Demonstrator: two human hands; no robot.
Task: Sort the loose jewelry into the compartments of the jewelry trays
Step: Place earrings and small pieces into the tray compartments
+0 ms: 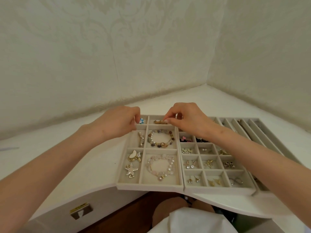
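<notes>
On the white tabletop [87, 165], both hands reach to the far row of the left jewelry tray [149, 187]. The right hand [188, 120] has its grip closed, thumb and forefinger pinching a gold-and-white piece [159, 121] that lies in the far-right compartment; the left hand [117, 121] curls just beside a blue flower charm [141, 121] in the far-left compartment, though I cannot tell whether its grip holds it; a beaded bracelet [160, 138] lies in the next compartment nearer.

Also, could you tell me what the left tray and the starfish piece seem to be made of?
The left tray looks lined in pale grey velvet-like fabric: matte, no glare. The starfish piece seems gold-toned metal set with clear stones, judging by its sparkle.
</notes>
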